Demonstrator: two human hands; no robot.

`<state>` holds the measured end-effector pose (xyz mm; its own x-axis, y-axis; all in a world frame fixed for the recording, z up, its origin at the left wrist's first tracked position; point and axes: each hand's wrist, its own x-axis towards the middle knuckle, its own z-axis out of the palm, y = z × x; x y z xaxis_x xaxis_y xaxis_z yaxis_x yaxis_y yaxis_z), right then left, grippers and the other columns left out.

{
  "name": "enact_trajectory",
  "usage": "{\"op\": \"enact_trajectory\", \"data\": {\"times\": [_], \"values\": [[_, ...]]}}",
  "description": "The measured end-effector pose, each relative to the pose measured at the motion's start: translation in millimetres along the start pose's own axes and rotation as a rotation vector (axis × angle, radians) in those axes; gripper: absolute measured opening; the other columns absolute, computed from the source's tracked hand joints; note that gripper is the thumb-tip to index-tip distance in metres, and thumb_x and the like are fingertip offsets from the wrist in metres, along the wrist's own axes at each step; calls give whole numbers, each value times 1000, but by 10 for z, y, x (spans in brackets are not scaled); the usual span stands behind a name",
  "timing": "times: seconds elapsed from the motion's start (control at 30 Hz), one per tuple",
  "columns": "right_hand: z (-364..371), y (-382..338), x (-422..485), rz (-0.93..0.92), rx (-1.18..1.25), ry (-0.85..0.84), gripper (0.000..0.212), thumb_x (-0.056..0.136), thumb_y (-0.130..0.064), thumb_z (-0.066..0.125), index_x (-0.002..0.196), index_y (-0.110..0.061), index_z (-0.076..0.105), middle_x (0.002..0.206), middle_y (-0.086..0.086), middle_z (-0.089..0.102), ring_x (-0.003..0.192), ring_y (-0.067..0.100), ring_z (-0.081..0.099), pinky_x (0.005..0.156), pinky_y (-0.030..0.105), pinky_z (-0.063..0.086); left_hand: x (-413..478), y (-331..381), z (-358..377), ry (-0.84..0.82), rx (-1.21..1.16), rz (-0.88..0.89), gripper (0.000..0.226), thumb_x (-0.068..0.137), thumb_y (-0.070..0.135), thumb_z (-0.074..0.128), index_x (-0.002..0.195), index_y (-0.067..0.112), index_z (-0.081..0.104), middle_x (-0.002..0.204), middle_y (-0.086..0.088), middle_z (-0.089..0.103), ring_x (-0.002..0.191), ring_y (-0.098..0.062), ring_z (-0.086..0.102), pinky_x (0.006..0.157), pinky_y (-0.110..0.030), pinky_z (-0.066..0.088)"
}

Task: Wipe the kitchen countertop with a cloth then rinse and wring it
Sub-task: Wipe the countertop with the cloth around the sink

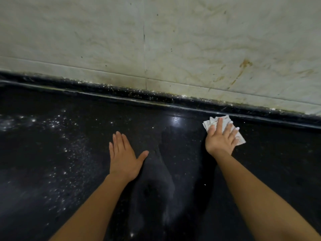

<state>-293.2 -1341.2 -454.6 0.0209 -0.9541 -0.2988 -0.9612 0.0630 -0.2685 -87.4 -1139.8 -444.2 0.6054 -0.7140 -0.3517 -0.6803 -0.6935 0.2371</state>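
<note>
A black speckled countertop point(69, 171) fills the lower half of the head view. A small white cloth point(225, 122) lies flat on it near the back right, close to the raised black back edge. My right hand point(220, 138) presses down on the cloth with fingers spread, palm covering most of it. My left hand point(124, 157) rests flat on the bare counter at the centre, fingers together, thumb out, holding nothing. A dull smeared streak point(156, 180) runs between my two arms.
A black raised strip point(156, 98) runs along the back of the counter. Behind it stands a pale marble-patterned tiled wall point(173, 40) with brown stains point(243, 66) at the right. Glittering wet specks point(60, 136) scatter over the counter's left side.
</note>
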Motion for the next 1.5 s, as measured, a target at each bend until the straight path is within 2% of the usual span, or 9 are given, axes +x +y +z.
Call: {"op": "enact_trajectory", "data": {"times": [0.07, 0.23, 0.37, 0.53, 0.6, 0.93, 1.1, 1.2, 1.5], "values": [[93, -212, -89, 15, 1, -5, 55, 103, -43, 11, 154, -32, -5, 161, 8, -16, 145, 30, -21, 117, 48, -10, -6, 4, 11, 4, -27, 3, 101, 88, 68, 30, 146, -1, -16, 154, -17, -25, 142, -26, -25, 114, -37, -18], [362, -778, -388, -165, -47, -99, 55, 103, -43, 10, 153, -31, -9, 160, 11, -19, 144, 31, -24, 115, 46, -16, 1, 18, -8, -13, -40, 2, 101, 89, 66, 31, 145, -2, -18, 153, -19, -27, 141, -27, -26, 112, -36, -19], [499, -1127, -586, -451, -94, -256, 55, 102, -47, 10, 152, -36, -9, 159, 4, -22, 143, 27, -29, 113, 43, -21, -4, 46, -38, -39, 7, -12, 101, 90, 66, 30, 145, -4, -18, 153, -20, -26, 141, -29, -25, 114, -38, -17], [224, -845, -374, -789, -274, -375, 55, 101, -55, 14, 151, -44, -6, 159, -5, -20, 143, 17, -29, 112, 34, -19, 18, 70, -66, -81, 55, -24, 101, 89, 68, 28, 144, -4, -17, 153, -22, -24, 142, -30, -23, 115, -40, -15], [86, -623, -204, -743, -298, -343, 54, 101, -55, 15, 150, -45, -5, 160, -5, -18, 144, 17, -26, 113, 33, -16, 21, 68, -72, -92, 63, -22, 102, 89, 69, 27, 144, -4, -17, 153, -22, -24, 142, -30, -24, 115, -40, -15], [-504, 789, 473, -61, -165, -79, 57, 101, -53, 14, 153, -38, -2, 162, 3, -12, 148, 24, -12, 119, 42, -4, 31, 82, -81, -126, 82, -43, 102, 89, 68, 27, 144, -4, -19, 152, -22, -26, 142, -30, -25, 116, -40, -14], [-483, 812, 419, 210, -53, 4, 58, 102, -49, 13, 155, -30, 1, 162, 7, -10, 147, 29, -14, 118, 45, -7, 43, 96, -75, -132, 60, -48, 101, 90, 66, 30, 144, -5, -18, 152, -23, -25, 141, -31, -24, 115, -40, -14], [-335, 519, 239, 156, -69, -33, 57, 102, -46, 12, 155, -29, -2, 161, 11, -11, 147, 32, -15, 117, 46, -8, 47, 108, -76, -127, 37, -43, 101, 91, 64, 33, 144, -5, -18, 152, -23, -26, 141, -31, -25, 115, -40, -15], [272, -956, -307, -461, -180, -284, 56, 102, -48, 11, 152, -36, -12, 159, 6, -24, 143, 30, -28, 114, 45, -19, 33, 101, -88, -117, 10, -34, 99, 92, 62, 32, 144, -5, -20, 151, -23, -28, 140, -32, -27, 114, -41, -16]]}}
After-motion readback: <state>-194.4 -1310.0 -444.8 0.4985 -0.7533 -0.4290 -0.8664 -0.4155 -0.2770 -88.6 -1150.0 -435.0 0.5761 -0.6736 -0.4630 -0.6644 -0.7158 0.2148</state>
